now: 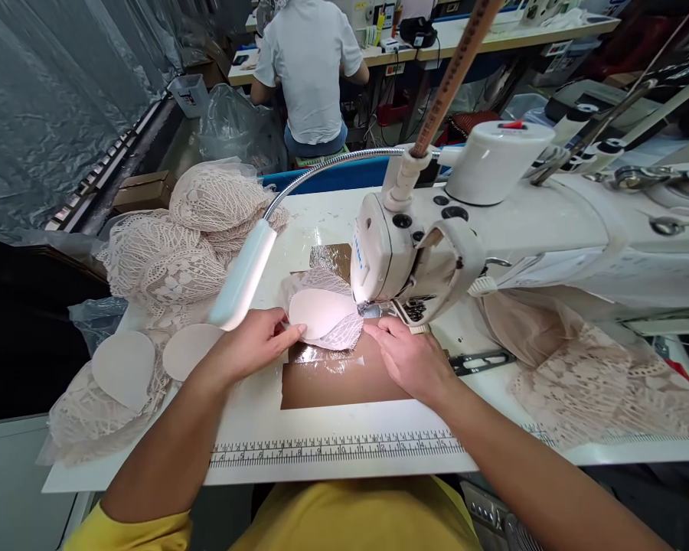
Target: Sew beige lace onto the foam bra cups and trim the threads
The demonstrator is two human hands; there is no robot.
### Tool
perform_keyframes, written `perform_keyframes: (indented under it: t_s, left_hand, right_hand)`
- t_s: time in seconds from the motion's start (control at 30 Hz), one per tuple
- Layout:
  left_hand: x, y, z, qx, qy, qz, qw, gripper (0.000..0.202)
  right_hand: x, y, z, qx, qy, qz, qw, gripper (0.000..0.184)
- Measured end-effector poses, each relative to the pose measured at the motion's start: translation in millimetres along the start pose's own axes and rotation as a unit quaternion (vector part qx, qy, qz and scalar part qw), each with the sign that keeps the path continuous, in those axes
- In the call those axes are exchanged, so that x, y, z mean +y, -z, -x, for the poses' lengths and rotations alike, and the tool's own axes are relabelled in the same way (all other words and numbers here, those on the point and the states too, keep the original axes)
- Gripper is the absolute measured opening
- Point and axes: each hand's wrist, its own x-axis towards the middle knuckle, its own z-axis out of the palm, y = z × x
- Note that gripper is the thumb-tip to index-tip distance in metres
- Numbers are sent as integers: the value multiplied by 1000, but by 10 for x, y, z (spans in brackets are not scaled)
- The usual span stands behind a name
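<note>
Head view: pale oval foam cup [321, 312]

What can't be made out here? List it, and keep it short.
Head view only:
- Needle: hidden behind the sewing machine head.
- Any stitching on the foam cup, pinched by the left hand with the right hand beside it: too small to tell.
- Co-worker: hands hidden by their own back.
- Lace pile: cut off by the right edge.

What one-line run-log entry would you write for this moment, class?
left hand: pinches padded cup edge | right hand: flat beside presser foot | padded cup: on lace piece, at sewing machine
</note>
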Motion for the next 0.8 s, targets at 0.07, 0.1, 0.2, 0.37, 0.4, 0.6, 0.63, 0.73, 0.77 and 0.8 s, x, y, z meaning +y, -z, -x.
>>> perform_keyframes:
  t_s: [0.07, 0.1, 0.2, 0.37, 0.4, 0.6, 0.63, 0.73, 0.77, 0.8]
  left_hand:
    - [94, 86, 103, 30, -10, -68, 997, 35]
    - [145, 114, 143, 38, -30, -89, 995, 33]
    - [275, 127, 191, 42, -154, -133, 978, 22]
    - [302, -84, 56, 11, -309, -200, 930, 20]
    - [279, -149, 20, 9, -317, -215, 924, 20]
    - [85, -447, -87, 23, -344, -276, 897, 21]
    - [62, -466, -87, 28, -355, -276, 893, 22]
    - [14, -490, -79, 43, -387, -274, 879, 23]
    - [2, -494, -75, 46, -395, -276, 875, 23]
    - [-8, -499, -72, 48, -402, -279, 871, 22]
  right_hand:
    - [14, 3, 9, 4, 4, -15, 1000, 41]
    - [17, 8, 10, 3, 4, -23, 1000, 40]
    - [12, 24, 13, -7, 5, -43, 999, 36]
    - [-11, 25, 19, -2, 48, -72, 996, 36]
    - [-14, 24, 19, -2, 61, -80, 995, 36]
    - [-23, 57, 12, -45, 104, -104, 988, 37]
    - [-26, 65, 11, -52, 107, -107, 987, 37]
    - [-37, 80, 9, -60, 119, -118, 984, 35]
    - [-40, 82, 9, -60, 124, -121, 983, 35]
    - [-42, 81, 10, -58, 128, -124, 982, 35]
